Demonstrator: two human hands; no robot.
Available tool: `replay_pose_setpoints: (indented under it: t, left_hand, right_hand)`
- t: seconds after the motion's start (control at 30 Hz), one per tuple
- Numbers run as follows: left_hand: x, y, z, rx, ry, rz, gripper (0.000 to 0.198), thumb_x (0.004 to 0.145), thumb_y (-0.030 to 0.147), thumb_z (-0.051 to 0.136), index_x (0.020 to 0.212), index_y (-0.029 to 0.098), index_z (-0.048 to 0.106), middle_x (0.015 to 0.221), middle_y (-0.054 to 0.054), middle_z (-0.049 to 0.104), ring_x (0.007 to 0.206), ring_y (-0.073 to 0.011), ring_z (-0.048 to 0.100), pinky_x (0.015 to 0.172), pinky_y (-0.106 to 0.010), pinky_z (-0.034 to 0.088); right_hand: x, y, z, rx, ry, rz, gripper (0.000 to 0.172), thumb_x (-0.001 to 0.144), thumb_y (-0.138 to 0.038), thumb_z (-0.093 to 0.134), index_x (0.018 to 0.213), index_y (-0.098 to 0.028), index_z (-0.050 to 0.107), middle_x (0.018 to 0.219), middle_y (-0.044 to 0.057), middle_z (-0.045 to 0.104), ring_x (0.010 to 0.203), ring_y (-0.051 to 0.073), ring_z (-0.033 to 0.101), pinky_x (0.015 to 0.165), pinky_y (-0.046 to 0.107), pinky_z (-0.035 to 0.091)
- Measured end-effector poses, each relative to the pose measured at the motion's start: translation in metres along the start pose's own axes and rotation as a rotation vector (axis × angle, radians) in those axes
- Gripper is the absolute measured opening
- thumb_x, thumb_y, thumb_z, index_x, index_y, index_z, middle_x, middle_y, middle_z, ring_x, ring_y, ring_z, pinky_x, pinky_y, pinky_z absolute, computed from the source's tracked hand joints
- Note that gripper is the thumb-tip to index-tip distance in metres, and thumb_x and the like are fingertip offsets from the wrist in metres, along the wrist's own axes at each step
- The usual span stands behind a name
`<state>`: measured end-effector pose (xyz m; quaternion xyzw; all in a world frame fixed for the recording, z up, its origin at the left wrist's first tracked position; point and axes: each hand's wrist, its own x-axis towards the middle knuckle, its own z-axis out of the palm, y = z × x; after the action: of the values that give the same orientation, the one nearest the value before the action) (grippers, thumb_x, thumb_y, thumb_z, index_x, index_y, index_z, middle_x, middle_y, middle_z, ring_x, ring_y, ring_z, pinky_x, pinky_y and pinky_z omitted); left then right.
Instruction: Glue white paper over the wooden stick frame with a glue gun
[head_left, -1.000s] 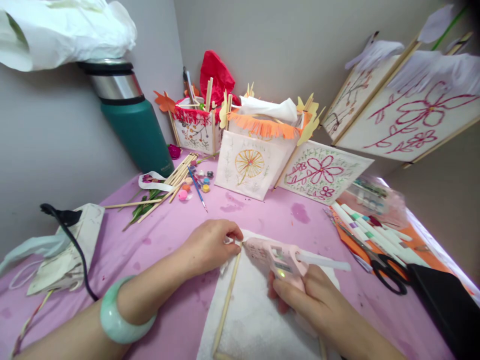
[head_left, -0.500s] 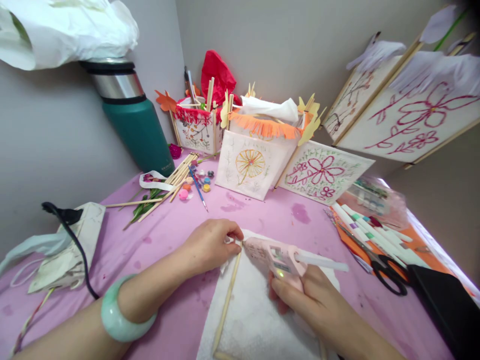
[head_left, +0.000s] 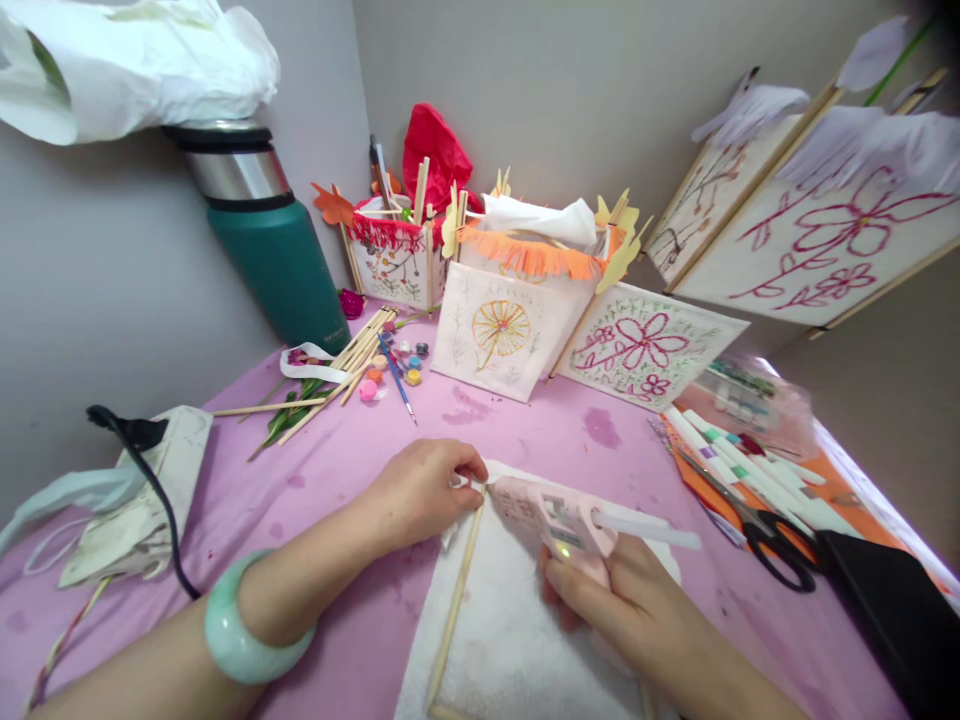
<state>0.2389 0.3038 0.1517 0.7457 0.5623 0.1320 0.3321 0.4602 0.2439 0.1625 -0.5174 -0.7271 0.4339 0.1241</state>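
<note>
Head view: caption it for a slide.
Right hand aims a pink hot-glue gun at a wooden stick by the left hand.

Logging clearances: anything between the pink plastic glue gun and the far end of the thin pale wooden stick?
Nothing visible. The right hand holds the glue gun with its nozzle beside the far end of the stick; the left hand is close by. Contact isn't clear.

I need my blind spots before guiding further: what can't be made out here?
- Trigger of the pink glue gun: head view, hidden by the right grip.
- Whether the gun's tip touches the wooden stick: head view, too small to tell.
- Stick's far end: head view, covered by the left grip.
- Full outline of the black object: head view, cut off by the right edge.
</note>
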Motion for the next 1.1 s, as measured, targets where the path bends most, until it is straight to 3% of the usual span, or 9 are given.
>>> replay_pose_setpoints:
  t: [0.27,0.43,0.67,0.93,1.1]
  left_hand:
    - [0.001,-0.002,0.001,-0.003,-0.002,0.004,0.021,0.072,0.025,0.06,0.09,0.024,0.07,0.087,0.001,0.069,0.081,-0.0172,0.061,0.071,-0.026,0.042]
    - [0.001,-0.001,0.001,-0.007,0.007,0.012,0.022,0.072,0.025,0.061,0.091,0.024,0.07,0.085,0.001,0.068,0.079,-0.0164,0.06,0.071,-0.026,0.042]
    - [0.0,0.0,0.001,-0.013,0.003,0.036,0.021,0.071,0.023,0.059,0.088,0.025,0.071,0.085,0.002,0.068,0.079,-0.0149,0.06,0.071,-0.024,0.041]
    - [0.001,-0.002,0.001,0.01,-0.003,0.035,0.02,0.071,0.024,0.059,0.087,0.026,0.071,0.084,0.002,0.067,0.079,-0.0156,0.058,0.071,-0.025,0.04]
    - [0.0,-0.001,0.001,-0.003,-0.007,-0.003,0.023,0.071,0.023,0.06,0.092,0.024,0.068,0.084,0.003,0.066,0.077,-0.0155,0.058,0.07,-0.026,0.039]
  right_hand:
    - [-0.002,-0.003,-0.001,0.006,0.007,0.008,0.033,0.091,-0.034,0.038,0.063,-0.02,0.05,0.068,0.0,0.057,0.068,0.017,0.055,0.061,0.026,0.038]
    - [-0.002,-0.003,-0.005,0.044,-0.017,0.0,0.031,0.09,-0.033,0.04,0.067,-0.019,0.055,0.067,0.001,0.058,0.068,0.016,0.056,0.064,0.026,0.04]
    - [-0.002,0.009,-0.011,0.308,-0.082,-0.028,0.029,0.089,-0.039,0.046,0.081,-0.016,0.061,0.072,0.003,0.061,0.069,0.017,0.058,0.068,0.028,0.046]
    - [0.001,0.023,-0.003,0.594,-0.039,-0.027,0.033,0.087,-0.046,0.054,0.093,-0.014,0.059,0.078,0.005,0.064,0.064,0.015,0.058,0.062,0.028,0.047]
    - [-0.007,0.028,-0.009,0.75,0.009,-0.024,0.033,0.083,-0.046,0.061,0.094,-0.015,0.061,0.077,0.006,0.066,0.063,0.015,0.059,0.06,0.027,0.045]
